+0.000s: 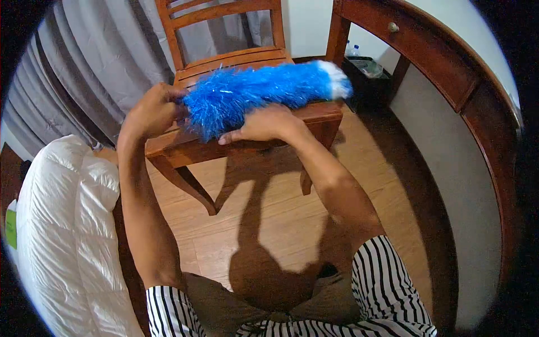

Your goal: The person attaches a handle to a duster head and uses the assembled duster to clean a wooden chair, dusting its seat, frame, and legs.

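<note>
A long, shaggy blue roll with shiny tinsel-like strands (269,87) and a white fluffy end lies across the seat of a wooden chair (311,115). At the roll's left end, my left hand (154,109) is closed with its fingers curled at the strands. My right hand (266,122) grips the near side of the roll around its middle, thumb pointing left; its other fingers are hidden in the blue fluff. What lies inside the roll cannot be seen.
To the left a white quilted duvet (67,224) hangs beside grey curtains (90,67). A wooden desk (438,50) with a drawer curves along the right. Under it stands a dark bin (365,84) near plastic bottles (353,50). The floor is wood.
</note>
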